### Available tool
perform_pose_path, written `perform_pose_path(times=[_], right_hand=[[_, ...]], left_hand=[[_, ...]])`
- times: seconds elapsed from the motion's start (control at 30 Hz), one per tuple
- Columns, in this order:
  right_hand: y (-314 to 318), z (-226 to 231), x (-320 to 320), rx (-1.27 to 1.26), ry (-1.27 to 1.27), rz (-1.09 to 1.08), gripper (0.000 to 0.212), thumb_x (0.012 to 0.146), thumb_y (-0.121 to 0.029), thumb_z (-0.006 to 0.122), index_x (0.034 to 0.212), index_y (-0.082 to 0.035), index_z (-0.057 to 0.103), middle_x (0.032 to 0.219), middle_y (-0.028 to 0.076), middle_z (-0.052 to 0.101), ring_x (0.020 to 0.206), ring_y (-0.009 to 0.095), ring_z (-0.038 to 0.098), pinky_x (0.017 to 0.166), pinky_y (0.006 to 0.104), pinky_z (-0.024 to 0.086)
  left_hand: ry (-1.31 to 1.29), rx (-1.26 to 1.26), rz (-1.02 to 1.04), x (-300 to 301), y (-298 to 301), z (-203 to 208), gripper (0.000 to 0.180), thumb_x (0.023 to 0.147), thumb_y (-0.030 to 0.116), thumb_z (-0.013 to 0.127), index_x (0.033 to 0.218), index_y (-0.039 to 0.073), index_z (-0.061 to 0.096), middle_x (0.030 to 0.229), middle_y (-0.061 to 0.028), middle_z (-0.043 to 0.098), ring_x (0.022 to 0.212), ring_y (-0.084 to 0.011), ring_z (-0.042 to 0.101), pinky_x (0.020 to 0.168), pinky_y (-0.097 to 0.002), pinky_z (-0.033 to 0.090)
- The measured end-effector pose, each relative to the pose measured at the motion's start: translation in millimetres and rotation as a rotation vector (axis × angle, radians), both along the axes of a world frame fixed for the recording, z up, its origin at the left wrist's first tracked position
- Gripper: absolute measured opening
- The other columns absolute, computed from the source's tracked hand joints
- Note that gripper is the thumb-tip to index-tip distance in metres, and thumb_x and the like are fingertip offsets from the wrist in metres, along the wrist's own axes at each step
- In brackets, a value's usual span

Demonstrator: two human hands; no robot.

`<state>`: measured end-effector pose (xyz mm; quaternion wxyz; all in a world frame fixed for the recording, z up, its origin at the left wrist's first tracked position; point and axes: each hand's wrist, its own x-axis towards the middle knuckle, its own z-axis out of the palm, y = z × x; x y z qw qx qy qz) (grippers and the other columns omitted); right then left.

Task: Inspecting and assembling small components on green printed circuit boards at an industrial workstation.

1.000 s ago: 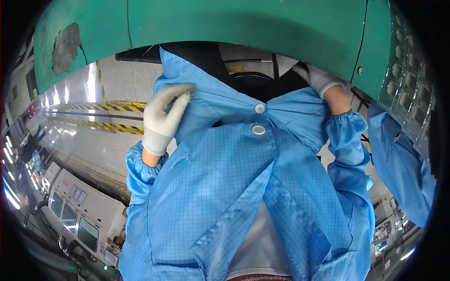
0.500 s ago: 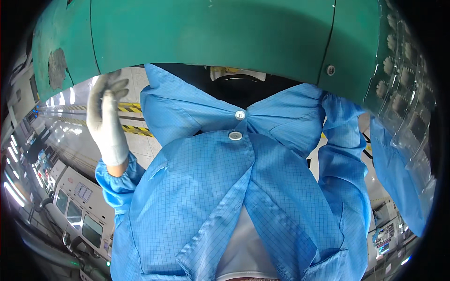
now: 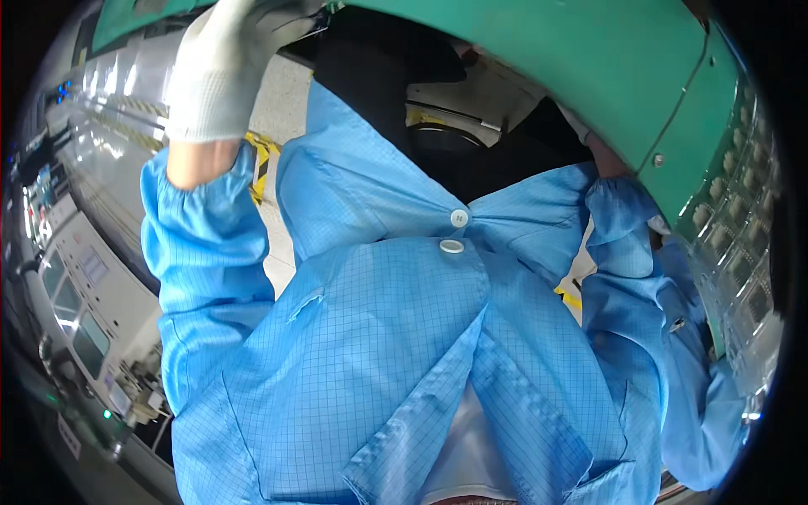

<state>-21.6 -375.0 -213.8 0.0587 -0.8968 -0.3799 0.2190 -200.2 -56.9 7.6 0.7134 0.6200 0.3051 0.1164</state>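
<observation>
At the top left, my left hand point(image 3: 223, 67) wears a white knit glove with grey fingers. It is raised against the front edge of the green tabletop point(image 3: 572, 50). Its fingers are bent and close together; a thin dark edge shows at their tips, but what they grip I cannot make out. My right hand point(image 3: 577, 126) is mostly hidden beneath the tabletop's edge, with a bit of pale glove and the bare wrist showing. Its fingers are out of sight.
Clear plastic trays point(image 3: 732, 227) with moulded pockets stand at the right. Another blue sleeve point(image 3: 699, 429) is beside my right arm. A white machine with windows point(image 3: 80, 286) stands at the left. Yellow-black floor tape point(image 3: 263, 164) runs below, near a dark round seat point(image 3: 446, 143).
My left hand has moved up and right to the tabletop's edge, and its fingers have bent further. The view has shifted, so the tabletop now slants and more space beneath it shows.
</observation>
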Motion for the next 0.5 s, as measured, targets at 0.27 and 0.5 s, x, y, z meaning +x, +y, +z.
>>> perform_pose_path(times=[0.27,0.5], right_hand=[[39.8,44.5,-39.4,-0.217,-0.115,0.323,0.030,0.091,-0.035,0.058,0.100,-0.009,0.069,0.105,0.014,0.067,0.104,0.032,0.062,0.090,0.0441,0.047],[23.8,19.0,-48.4,-0.145,-0.061,0.286,0.036,0.093,-0.040,0.057,0.093,-0.007,0.072,0.102,0.012,0.069,0.108,0.030,0.061,0.095,0.0433,0.044]], left_hand=[[0.142,0.846,-0.595,-49.0,-19.2,-29.7,0.043,0.096,0.039,0.062,0.124,0.008,0.066,0.119,-0.0117,0.068,0.111,-0.0243,0.066,0.097,-0.0346,0.052],[0.066,1.300,-0.859,-89.1,-62.1,-95.7,0.034,0.090,0.041,0.061,0.090,0.009,0.074,0.095,-0.0075,0.068,0.119,-0.0254,0.057,0.117,-0.0566,0.025]])
